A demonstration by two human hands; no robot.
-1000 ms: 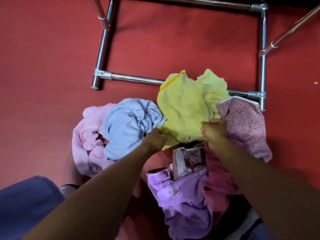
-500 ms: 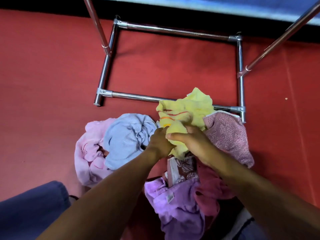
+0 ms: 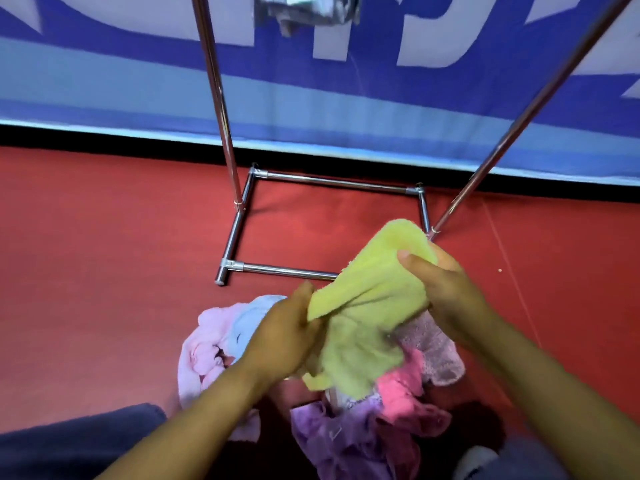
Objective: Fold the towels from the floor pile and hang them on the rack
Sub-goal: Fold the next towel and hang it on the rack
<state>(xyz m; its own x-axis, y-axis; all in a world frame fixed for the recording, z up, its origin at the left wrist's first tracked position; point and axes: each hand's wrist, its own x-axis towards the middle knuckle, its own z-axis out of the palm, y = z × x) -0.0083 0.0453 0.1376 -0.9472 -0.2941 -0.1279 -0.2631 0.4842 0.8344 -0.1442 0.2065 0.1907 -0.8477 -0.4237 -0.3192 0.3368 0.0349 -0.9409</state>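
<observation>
- One yellow towel (image 3: pixel 367 306) is up off the pile (image 3: pixel 363 410), unfolded, left hand (image 3: pixel 284 341) and right hand (image 3: pixel 446 292) each gripping an edge.
- Several towels remain heaped beside the rack (image 3: pixel 277 270), folding and hanging undone.

A yellow towel (image 3: pixel 367 306) of soft, fuzzy terry cloth, matt; below it, a pile of cloth towels: a pale pink towel (image 3: pixel 201 351) and a light blue towel (image 3: pixel 249 313) at its left, both fluffy and matt; a mauve towel (image 3: pixel 433 344) at its right with a nubbly, speckled weave; a bright pink towel (image 3: pixel 398 393) and a purple towel (image 3: pixel 346 441) beneath, smooth-napped cloth; behind the yellow towel, a rack (image 3: pixel 311 181) of glossy chrome metal tubing; the red floor (image 3: pixel 104 254) under it looks smooth and matt.
</observation>
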